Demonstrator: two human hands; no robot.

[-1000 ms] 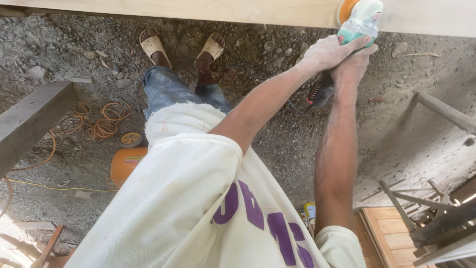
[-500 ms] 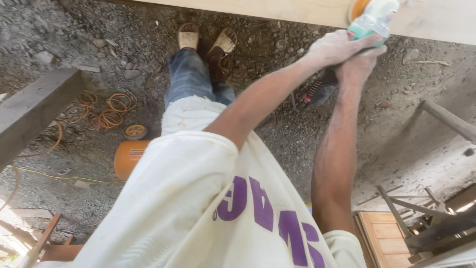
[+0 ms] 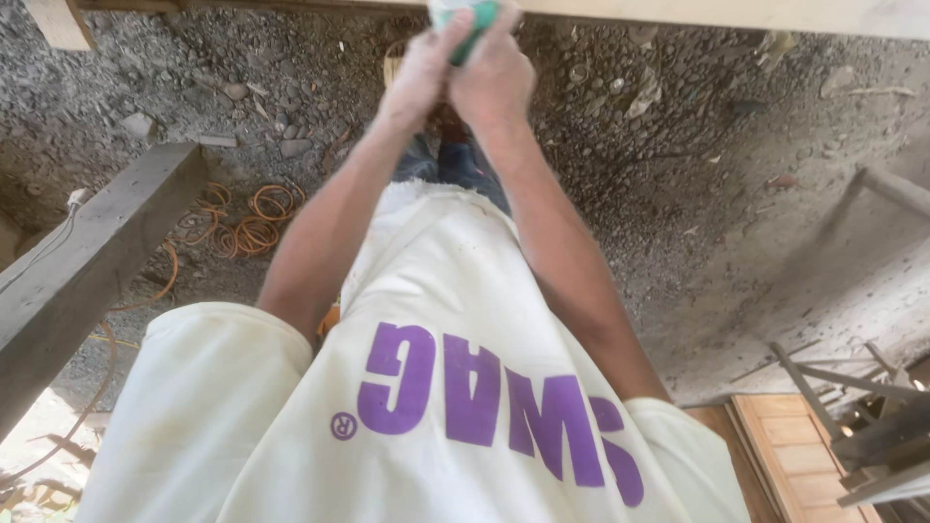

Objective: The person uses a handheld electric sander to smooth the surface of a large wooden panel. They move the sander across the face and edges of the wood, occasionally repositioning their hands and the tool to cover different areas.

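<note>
Both hands gripping a green power tool against a pale timber beam, top centre of the frame.

Nearest, a cream shirt; beyond, the left hand (image 3: 418, 73) and right hand (image 3: 494, 82) are wrapping, pressed together, around the green-bodied plastic hand tool (image 3: 475, 19), which is likely rigid and fairly heavy, best held by its body, under the pale wooden beam (image 3: 736, 14).

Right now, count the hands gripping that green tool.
2: the left hand and right hand clasp the green tool together at the pale beam; fingers partly overlap.

Green power tool (image 3: 475, 19), upright, against plank
</note>
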